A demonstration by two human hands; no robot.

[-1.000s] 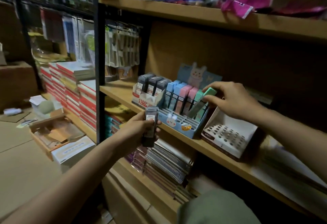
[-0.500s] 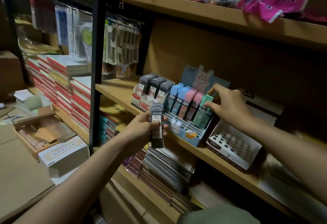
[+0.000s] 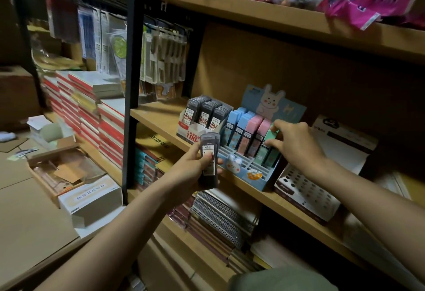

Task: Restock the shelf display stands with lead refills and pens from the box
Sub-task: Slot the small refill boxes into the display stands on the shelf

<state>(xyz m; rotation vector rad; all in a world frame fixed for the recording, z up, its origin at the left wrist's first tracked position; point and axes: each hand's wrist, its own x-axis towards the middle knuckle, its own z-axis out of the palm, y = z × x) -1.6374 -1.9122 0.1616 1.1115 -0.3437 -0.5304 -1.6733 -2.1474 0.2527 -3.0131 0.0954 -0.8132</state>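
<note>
My left hand [image 3: 192, 167] grips a stack of dark grey lead refill cases [image 3: 208, 157] upright, in front of the middle shelf. My right hand [image 3: 292, 143] pinches a green refill case [image 3: 268, 150] standing in the right row of the blue rabbit display stand [image 3: 250, 173]. Blue and pink cases [image 3: 243, 132] fill the rows to its left. A white display box [image 3: 202, 118] with three rows of dark grey refills stands at the left of the blue stand.
A white perforated pen stand [image 3: 305, 189] sits right of the blue stand on the wooden shelf [image 3: 161, 116]. Spiral notebooks [image 3: 218, 217] lie on the shelf below. An open cardboard box [image 3: 62, 171] and a white box [image 3: 89, 196] stand on the floor at left, by stacked red notebooks [image 3: 92, 111].
My right hand has lowered the green case from above the stand into the right row. My left hand with the grey cases has stayed about level in front of the shelf.
</note>
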